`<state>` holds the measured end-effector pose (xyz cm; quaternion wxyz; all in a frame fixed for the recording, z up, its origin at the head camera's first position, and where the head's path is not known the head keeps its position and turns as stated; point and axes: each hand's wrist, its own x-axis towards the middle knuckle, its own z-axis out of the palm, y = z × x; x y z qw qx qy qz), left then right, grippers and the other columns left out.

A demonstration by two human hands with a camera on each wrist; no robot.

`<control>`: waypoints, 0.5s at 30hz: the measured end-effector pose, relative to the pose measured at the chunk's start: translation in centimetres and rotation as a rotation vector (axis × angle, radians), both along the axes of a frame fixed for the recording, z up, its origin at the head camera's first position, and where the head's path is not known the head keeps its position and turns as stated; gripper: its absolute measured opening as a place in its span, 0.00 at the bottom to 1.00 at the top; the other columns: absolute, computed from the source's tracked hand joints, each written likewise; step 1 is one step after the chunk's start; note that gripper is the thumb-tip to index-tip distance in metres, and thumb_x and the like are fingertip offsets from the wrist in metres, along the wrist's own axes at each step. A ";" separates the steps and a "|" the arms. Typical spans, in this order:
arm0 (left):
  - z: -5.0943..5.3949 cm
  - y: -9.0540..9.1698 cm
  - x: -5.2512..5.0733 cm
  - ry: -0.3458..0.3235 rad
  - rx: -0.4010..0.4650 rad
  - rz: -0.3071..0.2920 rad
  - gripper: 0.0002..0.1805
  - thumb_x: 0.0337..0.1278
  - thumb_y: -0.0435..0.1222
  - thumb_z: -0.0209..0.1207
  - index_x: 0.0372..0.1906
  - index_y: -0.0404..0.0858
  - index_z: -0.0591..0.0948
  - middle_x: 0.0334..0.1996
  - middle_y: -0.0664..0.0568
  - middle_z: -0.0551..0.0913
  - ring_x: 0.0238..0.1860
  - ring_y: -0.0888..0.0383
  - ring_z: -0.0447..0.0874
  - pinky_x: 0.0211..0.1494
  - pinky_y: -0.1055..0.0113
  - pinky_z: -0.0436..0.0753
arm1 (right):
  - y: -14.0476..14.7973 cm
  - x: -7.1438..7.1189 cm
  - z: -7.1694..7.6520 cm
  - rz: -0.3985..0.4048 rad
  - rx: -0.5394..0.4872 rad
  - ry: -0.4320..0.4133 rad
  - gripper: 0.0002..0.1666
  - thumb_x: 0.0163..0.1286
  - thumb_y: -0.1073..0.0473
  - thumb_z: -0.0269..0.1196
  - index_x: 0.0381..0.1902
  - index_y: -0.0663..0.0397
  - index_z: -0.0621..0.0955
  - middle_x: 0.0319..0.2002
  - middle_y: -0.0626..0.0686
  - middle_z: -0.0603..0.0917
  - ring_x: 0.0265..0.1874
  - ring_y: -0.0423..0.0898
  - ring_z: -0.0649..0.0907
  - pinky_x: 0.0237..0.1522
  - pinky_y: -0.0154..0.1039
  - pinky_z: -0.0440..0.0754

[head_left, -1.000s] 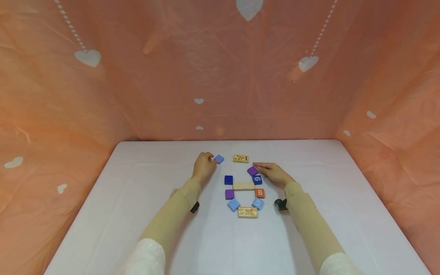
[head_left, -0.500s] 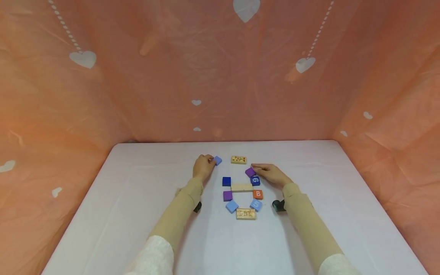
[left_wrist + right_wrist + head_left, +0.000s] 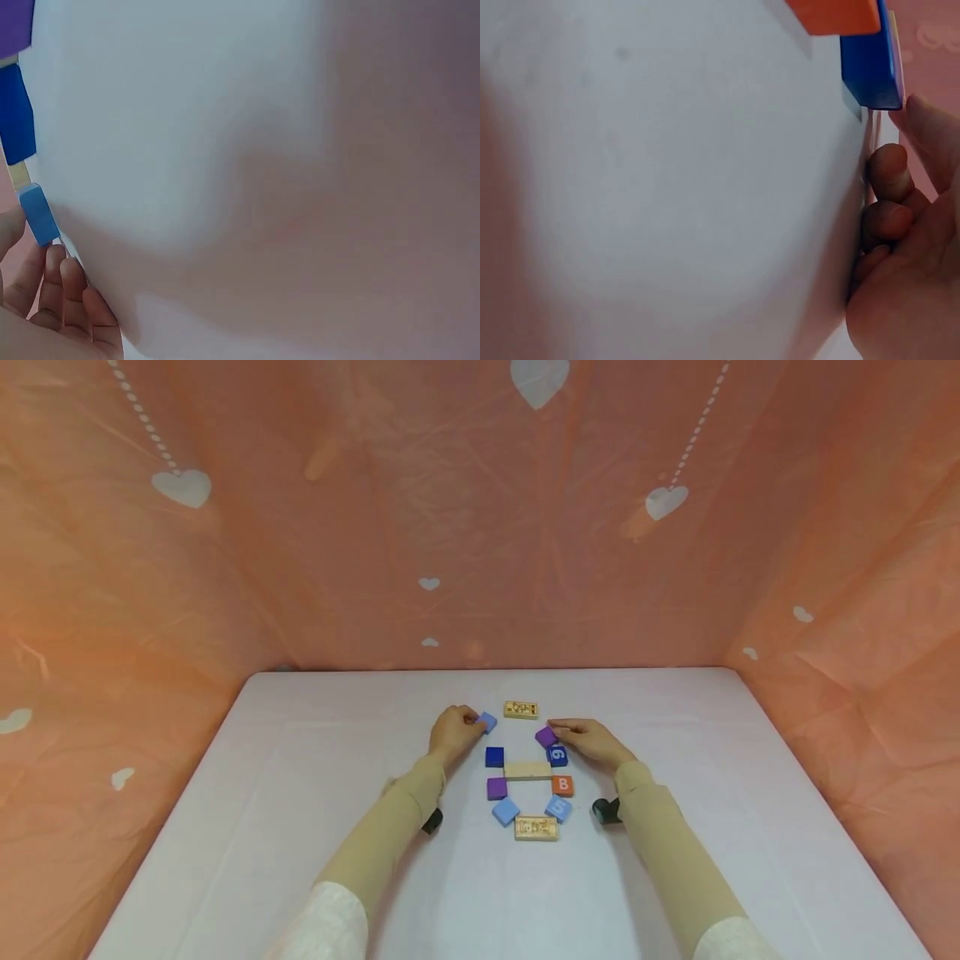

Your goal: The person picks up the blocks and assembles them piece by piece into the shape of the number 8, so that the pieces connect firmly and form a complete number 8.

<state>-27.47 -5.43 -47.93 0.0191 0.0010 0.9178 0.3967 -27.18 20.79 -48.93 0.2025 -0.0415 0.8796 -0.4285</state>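
Observation:
My left hand (image 3: pixel 453 732) pinches a light blue block (image 3: pixel 487 722) between thumb and fingers; the left wrist view shows this block (image 3: pixel 39 214) at the fingertips. At the upper right of the arrangement, my right hand (image 3: pixel 596 742) holds a purple block (image 3: pixel 546 737) by its right side. That purple block touches the dark blue block marked 6 (image 3: pixel 557 755). In the right wrist view the fingers (image 3: pixel 890 169) are curled near the dark blue block (image 3: pixel 870 64), and the purple block is hidden. A printed wooden block (image 3: pixel 521 709) lies between the hands, farther back.
A plain wooden plank (image 3: pixel 527 771) spans between two dark blue blocks, including the left one (image 3: pixel 494 757). Below are a purple block (image 3: pixel 497 788), an orange B block (image 3: pixel 562 786), light blue blocks (image 3: pixel 506 811) and a printed wooden block (image 3: pixel 536 828), on a white table (image 3: pixel 337 735).
My left hand has moved right and toward me with the light blue block, closer to the arrangement. My right hand stays at the purple block. The head view has shifted slightly.

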 end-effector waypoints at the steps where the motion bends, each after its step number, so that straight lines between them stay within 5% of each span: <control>1: 0.0 0.0 0.1 -0.006 0.007 -0.003 0.14 0.52 0.41 0.61 0.40 0.34 0.83 0.35 0.45 0.83 0.39 0.53 0.78 0.47 0.60 0.76 | 0.0 0.0 0.0 0.001 0.005 0.000 0.27 0.70 0.42 0.51 0.64 0.42 0.70 0.68 0.55 0.66 0.71 0.58 0.58 0.69 0.59 0.52; 15: 0.0 0.3 0.8 -0.052 0.040 -0.009 0.12 0.52 0.42 0.62 0.36 0.38 0.82 0.33 0.49 0.85 0.37 0.54 0.80 0.45 0.62 0.75 | -0.3 0.4 0.4 -0.008 -0.002 0.010 0.27 0.70 0.44 0.51 0.64 0.45 0.71 0.67 0.57 0.67 0.70 0.59 0.60 0.69 0.59 0.53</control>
